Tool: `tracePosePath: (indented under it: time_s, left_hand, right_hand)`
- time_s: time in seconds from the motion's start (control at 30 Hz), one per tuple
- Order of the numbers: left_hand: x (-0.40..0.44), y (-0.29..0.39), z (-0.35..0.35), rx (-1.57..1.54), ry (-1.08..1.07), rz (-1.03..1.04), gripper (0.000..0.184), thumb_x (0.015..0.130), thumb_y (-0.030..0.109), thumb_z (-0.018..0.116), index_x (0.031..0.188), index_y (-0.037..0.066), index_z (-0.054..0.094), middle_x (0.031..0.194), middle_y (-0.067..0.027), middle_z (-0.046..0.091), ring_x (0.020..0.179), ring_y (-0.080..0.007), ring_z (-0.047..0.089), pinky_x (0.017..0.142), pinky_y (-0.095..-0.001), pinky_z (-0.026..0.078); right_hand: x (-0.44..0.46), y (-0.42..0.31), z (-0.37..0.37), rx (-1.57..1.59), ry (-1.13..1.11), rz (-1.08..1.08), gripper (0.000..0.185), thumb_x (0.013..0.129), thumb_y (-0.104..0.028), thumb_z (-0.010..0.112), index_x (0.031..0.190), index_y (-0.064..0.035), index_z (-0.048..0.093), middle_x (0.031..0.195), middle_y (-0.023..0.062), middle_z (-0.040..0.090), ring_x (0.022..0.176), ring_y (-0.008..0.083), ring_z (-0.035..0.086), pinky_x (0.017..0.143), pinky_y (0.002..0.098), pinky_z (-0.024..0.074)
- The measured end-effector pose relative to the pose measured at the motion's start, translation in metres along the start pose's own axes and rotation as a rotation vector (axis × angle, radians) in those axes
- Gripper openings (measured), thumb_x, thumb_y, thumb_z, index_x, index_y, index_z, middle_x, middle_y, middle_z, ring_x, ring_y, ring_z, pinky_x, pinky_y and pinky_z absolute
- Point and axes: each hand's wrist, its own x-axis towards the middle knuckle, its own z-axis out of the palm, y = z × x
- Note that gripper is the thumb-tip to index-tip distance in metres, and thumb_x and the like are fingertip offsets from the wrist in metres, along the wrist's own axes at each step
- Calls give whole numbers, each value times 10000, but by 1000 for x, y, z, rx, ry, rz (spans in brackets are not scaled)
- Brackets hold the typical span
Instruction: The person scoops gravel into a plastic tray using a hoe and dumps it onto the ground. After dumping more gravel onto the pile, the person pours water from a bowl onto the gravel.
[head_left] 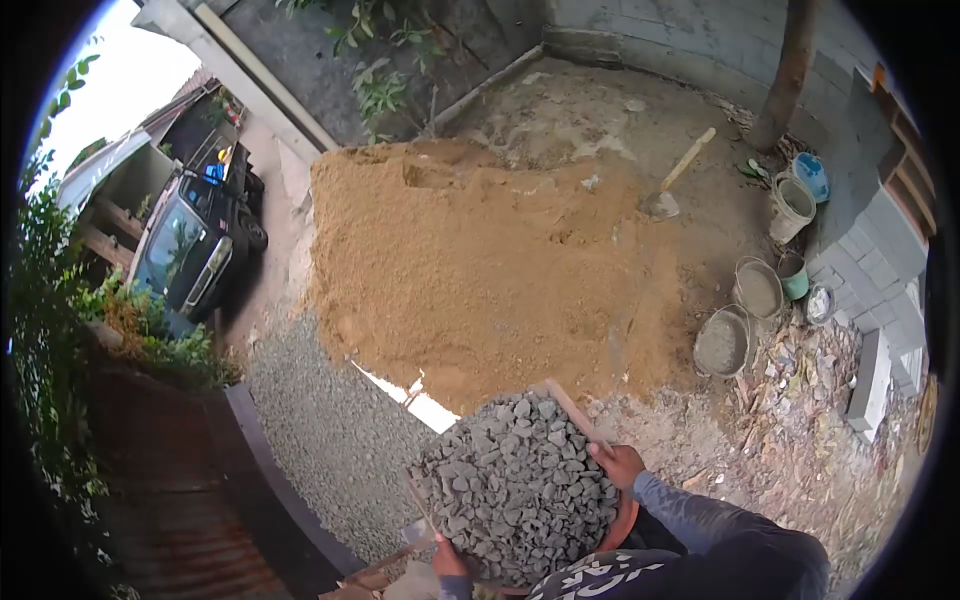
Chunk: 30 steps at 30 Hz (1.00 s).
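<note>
Close to my body is a reddish-orange tub [626,522] heaped with grey crushed stone [520,480]. My right hand [618,466] is closed on its right edge, where a straight reddish strip [575,410] runs forward. On the near left side, my left hand [447,558] grips the opposite edge, by a thin brownish strip [422,500]. The stones hide most of the tub, and its underside is out of sight. Just beyond it lies a large mound of tan sand [470,270].
Grey gravel [300,420] spreads at left beside a rusty metal sheet [180,490]. A shovel [680,180] stands in the sand's far right edge. Several buckets [722,342] and concrete blocks [870,385] line the right, near rubble [790,400]. A dark vehicle [190,245] is parked far left.
</note>
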Motion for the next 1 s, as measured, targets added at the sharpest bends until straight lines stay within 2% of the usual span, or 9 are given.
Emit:
tracePosePath:
  time_s: [0.07,0.2,0.3,0.4,0.53,0.63,0.87,0.93,1.0]
  left_hand:
    - [41,72,-4,-231,-36,-103,537,962,438,298,1114,-15,543,738,-185,620,698,-371,605,610,-455,452]
    - [127,190,43,87,61,387,646,928,549,278,978,-18,583,727,-199,611,666,-356,602,598,-447,455]
    - [173,306,66,-420,-172,145,777,883,649,292,978,-53,610,806,-245,631,773,-392,608,688,-441,458]
    - [203,387,113,-314,-289,103,881,854,710,254,980,-78,627,858,-273,634,852,-391,597,754,-446,442]
    - [277,446,224,-286,-462,214,902,847,722,246,986,-82,630,911,-310,616,908,-415,582,794,-451,426]
    - [312,545,270,-172,-637,211,876,852,716,228,1021,-39,639,993,-330,587,979,-448,549,836,-440,411]
    - [442,720,373,-167,-772,425,783,881,670,210,1148,29,573,1008,-292,596,1000,-453,530,859,-450,399]
    - [472,765,382,-111,-730,472,787,875,677,233,1077,10,598,962,-296,595,959,-447,538,844,-444,394]
    - [501,809,405,-141,-742,440,809,866,691,236,1023,-7,613,932,-305,591,933,-447,540,838,-446,391]
  right_hand:
    - [-16,-23,-53,70,78,30,778,810,-742,346,832,-39,678,702,198,623,784,364,623,719,437,462]
    - [-22,-26,-153,197,393,69,833,786,-771,342,834,-8,672,704,193,626,791,353,628,725,432,462]
    - [-20,-20,-208,305,568,82,849,771,-782,356,852,4,665,740,210,628,801,372,622,729,432,461]
    - [-7,0,-255,415,684,206,735,814,-693,464,838,21,640,683,117,599,698,224,566,676,360,444]
    - [51,44,-300,479,964,180,820,793,-731,433,954,46,640,804,193,631,828,299,603,769,383,449]
    - [104,74,-346,585,1025,230,808,818,-683,468,1088,68,595,881,163,646,887,238,572,820,354,430]
    - [211,36,-481,706,1123,343,752,810,-708,450,769,33,574,640,13,453,642,144,434,604,299,354]
    - [245,25,-521,719,1143,327,716,808,-712,449,703,-9,536,611,-11,381,601,128,382,557,291,310]
    - [283,22,-561,668,1182,321,753,819,-724,396,698,7,529,620,34,445,612,156,423,566,318,344]
